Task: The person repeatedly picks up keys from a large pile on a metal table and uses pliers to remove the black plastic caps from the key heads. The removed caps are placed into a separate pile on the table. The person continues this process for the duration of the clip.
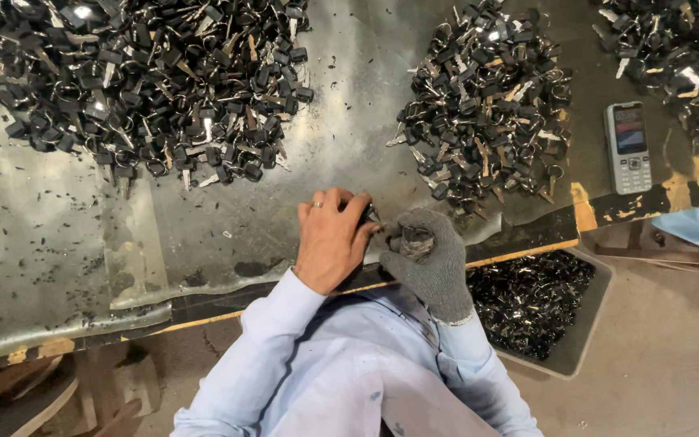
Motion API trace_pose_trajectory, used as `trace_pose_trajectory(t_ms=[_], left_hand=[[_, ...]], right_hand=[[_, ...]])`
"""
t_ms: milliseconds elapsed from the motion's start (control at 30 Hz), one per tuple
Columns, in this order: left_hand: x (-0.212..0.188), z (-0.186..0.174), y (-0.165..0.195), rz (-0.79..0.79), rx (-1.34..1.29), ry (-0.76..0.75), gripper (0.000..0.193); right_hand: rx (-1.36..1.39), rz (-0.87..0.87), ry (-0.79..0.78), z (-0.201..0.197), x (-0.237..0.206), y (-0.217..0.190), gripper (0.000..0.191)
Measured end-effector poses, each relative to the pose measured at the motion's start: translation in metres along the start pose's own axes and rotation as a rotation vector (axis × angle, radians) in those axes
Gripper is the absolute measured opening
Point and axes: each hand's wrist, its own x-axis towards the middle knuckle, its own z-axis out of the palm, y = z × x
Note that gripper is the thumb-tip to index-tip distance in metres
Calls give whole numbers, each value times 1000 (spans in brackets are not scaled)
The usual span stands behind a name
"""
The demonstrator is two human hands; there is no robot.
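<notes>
Both hands meet at table edge, working one small black key.
Left hand bare, ringed, pinches key; gloved right hand clenched beside it. Key piles beyond, phone right.

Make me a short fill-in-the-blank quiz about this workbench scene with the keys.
1. The right hand wears a grey ____.
2. The left hand has a ____ on one finger.
3. The phone lies to the ____ of the middle key pile.
4. The tray of black parts sits below the table's ____ end.

Missing words: glove; ring; right; right
</notes>
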Motion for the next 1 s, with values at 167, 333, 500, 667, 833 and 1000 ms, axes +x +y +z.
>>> trace_pose_trajectory(t_ms=[167, 333, 500, 667, 833, 1000], left_hand=[[4, -8, -15, -1, -200, -5, 24], [-19, -28, -5, -39, -606, -7, 28], [-35, -30, 13, -101, -798, -102, 26], [-36, -30, 20, -102, -666, 36, 36], [0, -2, 7, 271, -94, 87, 33], [4, 6, -18, 138, -2, 103, 31]], right_hand=[[99, 92, -20, -5, 0, -3, 58], [-150, -115, -95, -2, 1, -12, 54], [-114, -70, -160, 10, -2, -23, 56], [-244, -159, -187, 3, 2, -41, 54], [-657, -232, 56, 2, 26, -50, 49], [-828, -526, 1, 6, 16, -51, 36]])
